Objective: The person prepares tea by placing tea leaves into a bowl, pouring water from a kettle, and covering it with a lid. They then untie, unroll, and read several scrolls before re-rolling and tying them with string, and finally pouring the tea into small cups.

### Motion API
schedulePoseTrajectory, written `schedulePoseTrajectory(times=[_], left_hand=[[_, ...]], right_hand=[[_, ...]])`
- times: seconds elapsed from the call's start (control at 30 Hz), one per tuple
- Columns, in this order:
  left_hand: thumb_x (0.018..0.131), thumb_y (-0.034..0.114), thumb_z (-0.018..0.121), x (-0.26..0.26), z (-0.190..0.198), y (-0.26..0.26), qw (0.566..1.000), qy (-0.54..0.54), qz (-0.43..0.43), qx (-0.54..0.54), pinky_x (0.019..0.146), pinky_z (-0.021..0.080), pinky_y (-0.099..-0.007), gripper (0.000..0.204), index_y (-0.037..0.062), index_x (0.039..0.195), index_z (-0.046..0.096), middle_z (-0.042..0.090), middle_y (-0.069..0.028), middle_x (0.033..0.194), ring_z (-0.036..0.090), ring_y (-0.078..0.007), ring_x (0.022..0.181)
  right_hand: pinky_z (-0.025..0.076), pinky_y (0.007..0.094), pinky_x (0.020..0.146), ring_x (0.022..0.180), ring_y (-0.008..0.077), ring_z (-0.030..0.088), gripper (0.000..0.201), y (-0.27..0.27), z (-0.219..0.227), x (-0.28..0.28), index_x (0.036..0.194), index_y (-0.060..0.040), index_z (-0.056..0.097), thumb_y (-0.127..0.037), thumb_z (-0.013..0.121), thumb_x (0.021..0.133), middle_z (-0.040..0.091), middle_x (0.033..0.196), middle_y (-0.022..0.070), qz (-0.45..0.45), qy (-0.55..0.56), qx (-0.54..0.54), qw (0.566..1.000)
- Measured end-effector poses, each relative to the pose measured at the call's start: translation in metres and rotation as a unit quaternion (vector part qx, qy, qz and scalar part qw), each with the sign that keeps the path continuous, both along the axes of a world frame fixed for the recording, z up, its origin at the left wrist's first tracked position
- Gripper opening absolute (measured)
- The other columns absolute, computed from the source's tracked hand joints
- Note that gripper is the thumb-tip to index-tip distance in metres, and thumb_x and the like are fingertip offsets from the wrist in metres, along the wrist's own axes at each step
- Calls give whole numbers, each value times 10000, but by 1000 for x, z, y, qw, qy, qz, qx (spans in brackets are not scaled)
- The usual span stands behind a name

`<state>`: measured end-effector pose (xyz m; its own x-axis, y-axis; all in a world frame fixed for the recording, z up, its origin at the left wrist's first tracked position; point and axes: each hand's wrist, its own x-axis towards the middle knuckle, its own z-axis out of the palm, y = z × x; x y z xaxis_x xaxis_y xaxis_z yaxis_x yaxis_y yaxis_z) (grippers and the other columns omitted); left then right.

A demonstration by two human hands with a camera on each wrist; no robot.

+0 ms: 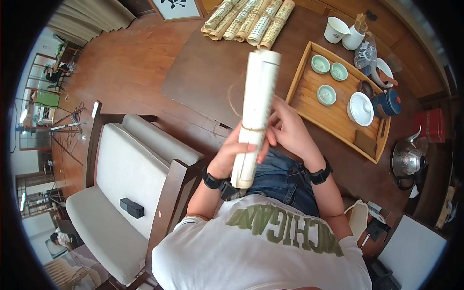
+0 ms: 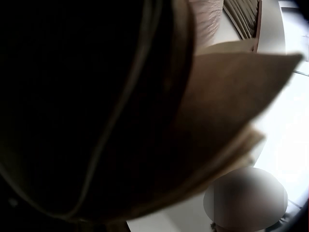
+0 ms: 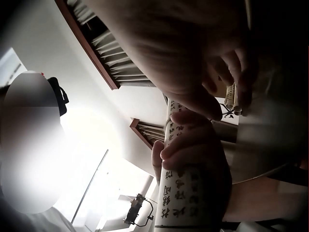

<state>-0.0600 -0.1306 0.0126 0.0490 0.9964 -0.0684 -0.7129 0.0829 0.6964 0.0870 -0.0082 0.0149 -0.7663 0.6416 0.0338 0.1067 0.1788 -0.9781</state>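
A rolled paper scroll (image 1: 261, 87) stands slantwise before the person's shirt, its outer face pale. Black handwritten characters show on the scroll (image 3: 178, 198) in the right wrist view. The left hand (image 1: 231, 155) grips its lower part, fingers wrapped round it. A thin string (image 1: 253, 129) circles the scroll just above that hand, and a loose loop of it swings out to the left. At the scroll's right side the right hand (image 1: 289, 126) curls its fingers by the string; its fingertips are partly hidden. Dark, blurred paper edges (image 2: 231, 96) fill much of the left wrist view.
Several tied scrolls (image 1: 249, 21) lie at the table's far edge. A wooden tray (image 1: 309, 108) holds green cups, a white lidded bowl and a blue pot. A steel kettle (image 1: 408, 157) stands to the right. A cushioned chair (image 1: 128, 169) with a black box is on the left.
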Motion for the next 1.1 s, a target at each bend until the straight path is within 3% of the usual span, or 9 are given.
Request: schedulePoseTrajectory(times=[0.1,0.2,0.37,0.43,0.53,0.67,0.83,0.97,1.1], left_hand=[[797,241,788,15,10,-8,999,18,-36,4,581,510,-286,980,47,1556,199,624,-251,1141,626,-224,685],[827,155,786,21,-1,-14,998,54,-20,27,624,540,-323,1045,152,1587,69,587,-270,1237,661,-262,809],[909,30,726,23,-3,-10,972,203,45,108,797,581,-419,894,141,1526,89,597,-241,1330,691,-288,946],[889,44,741,25,-19,-12,907,385,100,141,829,581,-445,902,107,1542,121,626,-236,1319,710,-330,988],[814,70,787,4,-5,-13,758,644,7,98,879,574,-439,886,99,1531,268,676,-224,1269,698,-377,1093],[770,95,776,-11,16,-13,710,696,20,102,864,559,-443,661,64,1382,530,713,-181,1118,692,-394,1005],[747,116,793,-32,28,-18,684,728,36,25,845,561,-434,599,99,1318,615,722,-181,1055,700,-380,979],[785,128,807,-49,15,-16,675,733,73,-48,833,571,-390,549,51,1294,616,732,-194,1050,733,-336,963],[809,132,822,-64,14,-16,745,648,100,-122,826,561,-383,507,7,1256,617,732,-186,1012,732,-285,933]], right_hand=[[571,323,852,1057,175,696,475,16,-11,1,1412,-13,562,-20,644,944,701,1226,98,114,-15,-44,992],[545,316,722,791,165,713,181,22,-2,8,1014,31,726,-119,654,943,755,847,115,82,-6,-89,993],[466,249,619,653,74,558,232,46,16,16,1018,-17,741,-214,620,1009,595,693,-9,90,9,-173,981],[418,233,588,628,58,521,228,60,0,18,946,-15,722,-211,619,998,584,687,-20,120,107,-150,976],[300,221,543,593,21,411,251,60,38,20,720,-37,607,-169,625,932,526,661,-50,90,19,-247,965],[317,229,554,613,41,454,221,57,54,43,717,-25,611,-148,652,896,549,670,-39,83,74,-205,972],[335,285,576,625,105,503,205,39,77,65,699,16,622,-111,694,842,592,672,32,21,82,41,996],[321,299,564,596,145,477,229,27,70,71,672,6,613,-111,672,860,586,654,58,2,210,8,978],[330,308,560,615,162,465,276,27,69,74,742,-3,592,-178,611,955,542,656,63,4,361,-43,932]])
